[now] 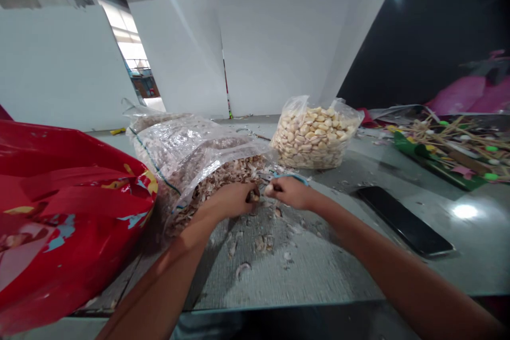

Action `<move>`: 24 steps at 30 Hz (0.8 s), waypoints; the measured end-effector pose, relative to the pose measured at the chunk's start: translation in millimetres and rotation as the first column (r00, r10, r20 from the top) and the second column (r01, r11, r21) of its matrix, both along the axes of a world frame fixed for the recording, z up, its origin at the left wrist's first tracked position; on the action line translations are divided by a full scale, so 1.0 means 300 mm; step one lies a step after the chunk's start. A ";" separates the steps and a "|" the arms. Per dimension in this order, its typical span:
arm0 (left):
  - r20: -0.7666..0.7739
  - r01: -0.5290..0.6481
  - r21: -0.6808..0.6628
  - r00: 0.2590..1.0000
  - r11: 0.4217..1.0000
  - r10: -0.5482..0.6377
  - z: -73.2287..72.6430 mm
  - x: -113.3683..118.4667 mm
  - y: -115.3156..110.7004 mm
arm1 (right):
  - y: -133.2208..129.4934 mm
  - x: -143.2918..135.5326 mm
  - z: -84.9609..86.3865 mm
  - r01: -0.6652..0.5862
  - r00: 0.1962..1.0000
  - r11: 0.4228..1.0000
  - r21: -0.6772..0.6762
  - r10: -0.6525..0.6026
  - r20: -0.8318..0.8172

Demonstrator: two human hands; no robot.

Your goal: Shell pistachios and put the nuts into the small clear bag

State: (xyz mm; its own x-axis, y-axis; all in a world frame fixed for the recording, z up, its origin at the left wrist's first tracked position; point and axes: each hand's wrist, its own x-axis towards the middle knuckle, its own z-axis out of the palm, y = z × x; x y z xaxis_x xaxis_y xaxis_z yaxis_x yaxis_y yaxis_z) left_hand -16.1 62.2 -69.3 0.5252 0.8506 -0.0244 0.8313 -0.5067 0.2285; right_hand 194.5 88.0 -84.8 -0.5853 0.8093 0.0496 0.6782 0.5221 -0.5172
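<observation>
- Garlic clove (269, 190): pale, pinched in the fingertips of the right hand (290, 192), above the table (338, 276). Small and smooth, so a loose pinch could let it slip.
- Left hand (236, 200): fingers curled round a tan piece (254, 198) (too small to identify), near the right hand but apart from it.
- Tool (297, 176): blue-handled, probably scissors, just behind the right hand. Blades partly hidden; reaching back without looking could nick a finger.
- Scraps (263, 243): strewn on the table, nearer the person. A dropped clove might get lost among them.
- Skin bag (229, 172): mouth gaping beside the left hand. A forearm catching its edge could drag skins out.
- Clove bag (314, 138): upright beyond the right hand, full, top loose. A knock might tip it.
- Phone (404, 220): flat, right of the right forearm. An elbow swing could push it.
- Red bag (71, 212): far left, bulky.
</observation>
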 end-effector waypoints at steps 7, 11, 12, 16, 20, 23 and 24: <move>0.261 -0.014 0.107 0.965 0.994 -0.015 0.015 0.025 -0.017 | 0.007 0.050 0.045 -0.053 0.937 0.944 -0.324 -0.065 -0.343; 0.403 0.115 0.130 0.902 0.985 -0.159 0.027 0.029 -0.012 | 0.003 0.021 0.078 -0.305 0.906 0.795 -0.524 0.072 -0.418; 0.409 0.135 0.117 0.896 0.984 -0.172 0.027 0.029 -0.010 | 0.005 0.016 0.085 -0.347 0.897 0.761 -0.548 0.098 -0.432; 0.469 0.162 0.060 0.866 0.985 -0.171 0.017 0.028 -0.003 | 0.014 0.015 0.089 -0.462 0.866 0.605 -0.648 0.152 -0.476; 0.551 0.220 0.013 0.812 0.975 -0.191 0.010 0.026 0.002 | -0.006 0.019 0.065 -0.535 0.816 0.513 -0.671 0.107 -0.568; 0.576 0.166 0.037 0.802 0.985 -0.157 0.010 0.021 0.008 | -0.032 0.006 0.053 -0.543 0.764 0.534 -0.648 -0.007 -0.646; 0.577 0.141 0.056 0.803 0.988 -0.147 0.011 0.019 0.010 | -0.039 0.000 0.050 -0.537 0.748 0.547 -0.643 -0.043 -0.662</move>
State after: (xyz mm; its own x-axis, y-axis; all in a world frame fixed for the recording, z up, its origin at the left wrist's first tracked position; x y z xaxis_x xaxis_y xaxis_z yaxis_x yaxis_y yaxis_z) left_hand -10.4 65.3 -66.1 0.5555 0.7627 0.3313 0.4642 -0.6150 0.6374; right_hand 194.5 76.4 -69.7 -0.8531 0.5093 -0.1135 0.0258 -0.1760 -0.9840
